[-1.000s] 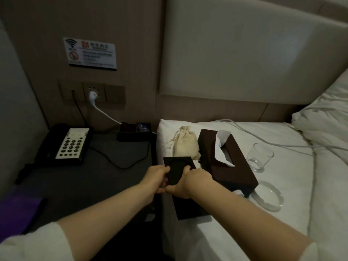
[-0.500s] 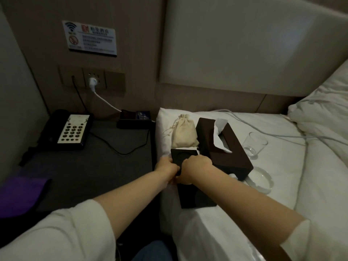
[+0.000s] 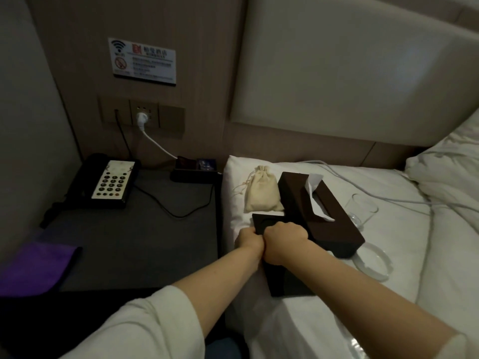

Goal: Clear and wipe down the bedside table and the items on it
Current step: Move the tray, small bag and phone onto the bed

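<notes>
Dark wooden tray [image 3: 263,221] looks stiff and light; both hands, left hand [image 3: 248,239] and right hand [image 3: 284,240], grip its near edge on the bed [image 3: 324,320], just beside the tissue box [image 3: 324,218].

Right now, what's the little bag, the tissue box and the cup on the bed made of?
The little bag looks like rough cream cloth, perhaps cotton or linen: it is matte, wrinkled and tied with a drawstring. The tissue box seems to be dark wood or a wood-look cover, smooth and stiff-edged. The cup looks like clear glass, since the sheet shows through it; clear plastic is possible.
</notes>
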A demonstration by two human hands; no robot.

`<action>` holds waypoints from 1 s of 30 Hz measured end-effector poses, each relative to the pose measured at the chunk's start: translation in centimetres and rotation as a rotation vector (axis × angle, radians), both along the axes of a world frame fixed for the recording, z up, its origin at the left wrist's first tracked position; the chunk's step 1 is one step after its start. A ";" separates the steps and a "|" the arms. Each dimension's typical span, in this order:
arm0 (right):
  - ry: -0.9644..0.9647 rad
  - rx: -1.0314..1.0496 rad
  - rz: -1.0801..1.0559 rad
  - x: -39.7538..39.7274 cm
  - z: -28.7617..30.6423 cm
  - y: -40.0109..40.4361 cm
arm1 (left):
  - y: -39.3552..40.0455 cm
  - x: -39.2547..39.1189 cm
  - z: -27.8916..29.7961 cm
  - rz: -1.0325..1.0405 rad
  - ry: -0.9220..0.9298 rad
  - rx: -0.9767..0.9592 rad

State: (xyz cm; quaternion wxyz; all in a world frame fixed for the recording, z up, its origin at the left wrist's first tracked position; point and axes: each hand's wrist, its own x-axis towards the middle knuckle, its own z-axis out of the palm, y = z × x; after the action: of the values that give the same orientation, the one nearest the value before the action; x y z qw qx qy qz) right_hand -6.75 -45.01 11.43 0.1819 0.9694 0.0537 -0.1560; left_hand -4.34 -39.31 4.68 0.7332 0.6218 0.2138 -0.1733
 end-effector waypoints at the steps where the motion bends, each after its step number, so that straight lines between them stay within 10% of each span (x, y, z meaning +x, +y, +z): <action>1: -0.006 0.007 0.003 -0.1 0.0 -0.2 | 0.1 0.1 -0.1 -0.072 -0.047 0.143; 7: -0.096 0.094 0.019 0.3 0.5 0.8 | 5.7 1.2 0.8 -0.389 -0.206 0.712; 12: -0.148 0.288 0.014 3.6 0.5 5.9 | 18.5 5.3 2.4 -0.244 -0.212 0.898; 18: 0.136 0.996 -0.257 11.5 -3.0 15.4 | 34.7 10.6 2.7 -0.037 -0.175 1.254; 30: 0.316 1.475 -0.570 22.3 -9.9 32.3 | 46.5 18.2 -4.1 0.064 -0.037 0.954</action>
State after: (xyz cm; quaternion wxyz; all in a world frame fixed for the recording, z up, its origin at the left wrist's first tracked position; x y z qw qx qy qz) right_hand 15.55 -12.74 1.56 -0.5614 0.7827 -0.0815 -0.2562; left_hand 13.87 7.21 0.58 0.3744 0.8851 0.2756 -0.0221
